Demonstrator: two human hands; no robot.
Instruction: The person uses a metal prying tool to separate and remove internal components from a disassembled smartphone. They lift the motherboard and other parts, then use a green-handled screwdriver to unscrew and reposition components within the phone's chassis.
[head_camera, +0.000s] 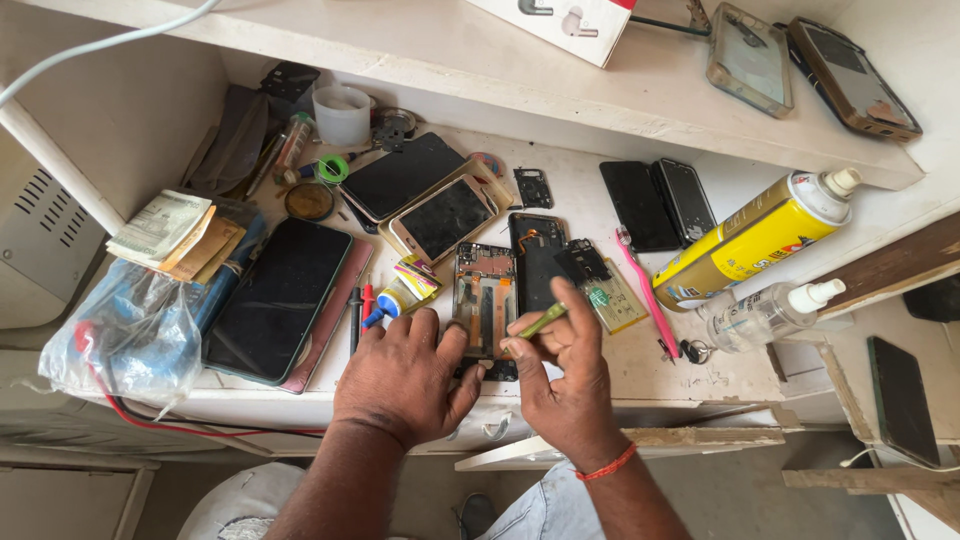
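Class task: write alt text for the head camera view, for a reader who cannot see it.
A person's left hand steadies an opened phone frame on a cluttered white workbench while the right hand holds a thin green tool over it. Phones and a yellow spray can lie around.

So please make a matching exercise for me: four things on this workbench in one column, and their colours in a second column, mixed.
Things:
1. spray can
2. toothbrush
3. thin tool held in the right hand
4. wrist thread

Colours:
A. pink
B. red-orange
C. yellow
D. green

Pairs: 1-C, 2-A, 3-D, 4-B

The left hand steadies the opened phone frame.
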